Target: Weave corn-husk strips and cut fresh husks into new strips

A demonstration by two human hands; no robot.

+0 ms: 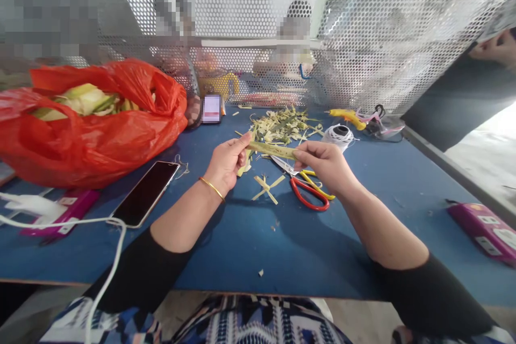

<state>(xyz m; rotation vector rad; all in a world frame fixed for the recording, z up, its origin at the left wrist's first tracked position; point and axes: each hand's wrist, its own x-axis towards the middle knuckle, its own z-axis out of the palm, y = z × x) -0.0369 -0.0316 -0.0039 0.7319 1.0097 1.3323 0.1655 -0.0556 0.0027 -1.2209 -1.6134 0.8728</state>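
Observation:
Between my two hands a flat yellow-green strip of husk or leaf [274, 149] is stretched above the table. My left hand [229, 161] pinches its left end between thumb and fingers. At the other end, my right hand [322, 160] grips it with thumb and forefinger. Below the strip lie scissors [309, 194] with one red and one yellow handle, blades partly covered. A small star-shaped piece of crossed strips [266, 189] rests left of them. Behind the hands is a heap of pale green scraps [284, 124]. A spool of white thread [338, 137] stands beyond my right hand.
At left sits a red plastic bag [133, 145] of husks; nearer are a dark-screened phone [145, 193], a purple power strip [74, 212] and a white cable [116, 258]. A yellow glue gun [349, 116] lies back right, another purple strip [484, 228] right. People show behind the perforated screen [245, 0].

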